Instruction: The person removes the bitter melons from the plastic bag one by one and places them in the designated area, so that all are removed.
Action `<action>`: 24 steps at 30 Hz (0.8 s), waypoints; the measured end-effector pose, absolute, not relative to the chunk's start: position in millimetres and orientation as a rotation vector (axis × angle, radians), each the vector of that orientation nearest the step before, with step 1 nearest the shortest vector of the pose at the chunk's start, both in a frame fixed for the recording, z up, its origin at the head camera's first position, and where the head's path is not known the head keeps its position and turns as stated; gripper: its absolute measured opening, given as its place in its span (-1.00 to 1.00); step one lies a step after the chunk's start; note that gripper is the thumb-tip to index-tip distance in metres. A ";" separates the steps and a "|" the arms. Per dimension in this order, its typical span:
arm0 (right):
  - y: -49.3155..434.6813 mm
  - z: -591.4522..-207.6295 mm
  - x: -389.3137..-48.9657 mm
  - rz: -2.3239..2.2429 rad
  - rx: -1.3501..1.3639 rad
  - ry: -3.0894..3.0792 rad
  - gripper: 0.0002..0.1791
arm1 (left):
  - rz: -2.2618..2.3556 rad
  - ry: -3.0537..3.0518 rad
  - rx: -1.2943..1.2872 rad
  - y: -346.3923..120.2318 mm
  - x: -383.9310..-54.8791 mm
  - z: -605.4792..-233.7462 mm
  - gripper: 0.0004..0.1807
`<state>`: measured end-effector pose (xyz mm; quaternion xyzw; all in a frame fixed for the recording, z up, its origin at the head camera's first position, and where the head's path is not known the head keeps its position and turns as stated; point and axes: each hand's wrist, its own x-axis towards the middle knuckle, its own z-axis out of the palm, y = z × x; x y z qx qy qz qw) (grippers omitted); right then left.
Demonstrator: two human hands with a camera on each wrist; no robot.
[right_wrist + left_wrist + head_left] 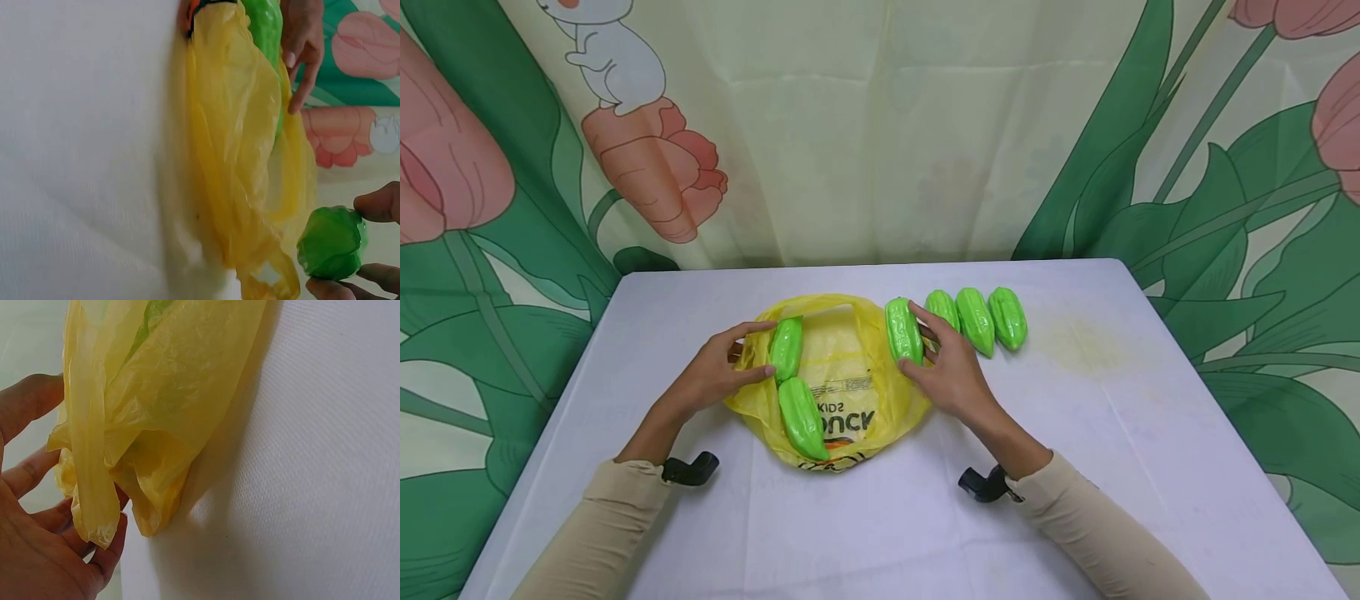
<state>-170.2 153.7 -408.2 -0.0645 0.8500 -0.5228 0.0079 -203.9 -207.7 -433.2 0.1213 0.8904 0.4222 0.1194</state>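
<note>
My right hand (953, 367) grips a shiny green gourd (903, 331), thumb on one side and fingers on the other, over the right rim of a yellow plastic bag (842, 358). Its bumpy end shows between the fingertips in the right wrist view. The bag lies with its mouth wide, and two more green gourds rest inside, an upper one (787, 348) and a lower one (803, 418). At the bag's left rim, my left hand (718, 367) holds the plastic, its thumb tip by the upper gourd. A bag handle (90, 469) hangs across its fingers.
Right of the bag lie three more gourds in a row: one partly behind my right hand (943, 310), a middle one (975, 321) and an outer one (1007, 318). A white cloth covers the table (850, 533). A printed curtain (925, 142) hangs behind it.
</note>
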 end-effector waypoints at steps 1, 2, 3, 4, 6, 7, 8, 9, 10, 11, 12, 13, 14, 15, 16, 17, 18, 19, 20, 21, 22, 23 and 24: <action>156.1 -407.5 -171.2 -1.626 -0.191 2.668 -0.06 | 1.234 2.604 0.355 -207.7 -203.9 -433.1 -0.18; 158.4 -406.9 -172.1 -1.617 -0.182 2.678 -0.05 | 1.232 2.607 0.356 -207.6 -203.9 -433.1 -0.18; 160.8 -406.4 -172.9 -1.611 -0.170 2.685 -0.05 | 1.230 2.610 0.360 -207.6 -203.8 -433.2 -0.18; 163.1 -406.0 -173.7 -1.604 -0.154 2.693 -0.06 | 1.228 2.614 0.362 -207.5 -203.8 -433.3 -0.18; 168.5 -405.5 -174.9 -1.606 -0.138 2.701 -0.06 | 1.223 2.622 0.367 -207.3 -203.9 -433.5 -0.18; 171.3 -405.3 -175.5 -1.607 -0.129 2.706 -0.06 | 1.223 2.624 0.369 -207.3 -203.9 -433.6 -0.18; 173.9 -405.2 -176.0 -1.618 -0.120 2.704 -0.05 | 1.223 2.625 0.372 -207.3 -204.0 -433.7 -0.18; 176.6 -405.2 -176.5 -1.625 -0.111 2.705 -0.05 | 1.223 2.626 0.373 -207.3 -204.1 -433.9 -0.18; 179.4 -405.4 -176.9 -1.634 -0.104 2.706 -0.05 | 1.226 2.623 0.374 -207.3 -204.1 -434.0 -0.18; 182.3 -405.7 -177.5 -1.643 -0.095 2.705 -0.06 | 1.230 2.620 0.375 -207.3 -204.2 -434.0 -0.18; 185.0 -406.0 -178.2 -1.650 -0.088 2.705 -0.06 | 1.232 2.619 0.375 -207.3 -204.3 -434.1 -0.18; 187.7 -406.4 -179.0 -1.655 -0.081 2.708 -0.06 | 1.235 2.617 0.374 -207.3 -204.3 -434.2 -0.18; 190.5 -407.0 -179.8 -1.656 -0.072 2.712 -0.06 | 1.239 2.613 0.372 -207.4 -204.5 -434.3 -0.18; 193.4 -407.6 -180.6 -1.655 -0.063 2.715 -0.06 | 1.241 2.611 0.370 -207.4 -204.5 -434.3 -0.18; 196.4 -408.2 -181.5 -1.659 -0.055 2.716 -0.06 | 1.243 2.610 0.370 -207.4 -204.6 -434.4 -0.18; 199.3 -408.5 -182.3 -1.658 -0.045 2.719 -0.06 | 1.241 2.611 0.369 -207.4 -204.6 -434.6 -0.18; 202.1 -408.7 -183.0 -1.661 -0.034 2.720 -0.06 | 1.237 2.615 0.369 -207.5 -204.7 -434.8 -0.18; 205.0 -408.8 -183.8 -1.657 -0.019 2.728 -0.05 | 1.235 2.617 0.371 -207.4 -204.7 -434.8 -0.18; 207.9 -408.8 -184.4 -1.654 -0.003 2.734 -0.05 | 1.231 2.620 0.374 -207.3 -204.8 -434.9 -0.18; 210.7 -408.6 -185.1 -1.655 0.012 2.738 -0.05 | 1.229 2.623 0.378 -207.2 -205.0 -435.1 -0.19; 213.6 -408.3 -185.8 -1.649 0.028 2.748 -0.05 | 1.228 2.626 0.382 -207.1 -205.1 -435.1 -0.19; 216.4 -407.8 -186.5 -1.639 0.045 2.759 -0.06 | 1.227 2.627 0.384 -207.0 -205.2 -435.1 -0.19; 219.1 -407.4 -187.3 -1.635 0.061 2.767 -0.06 | 1.225 2.629 0.386 -206.9 -205.3 -435.1 -0.19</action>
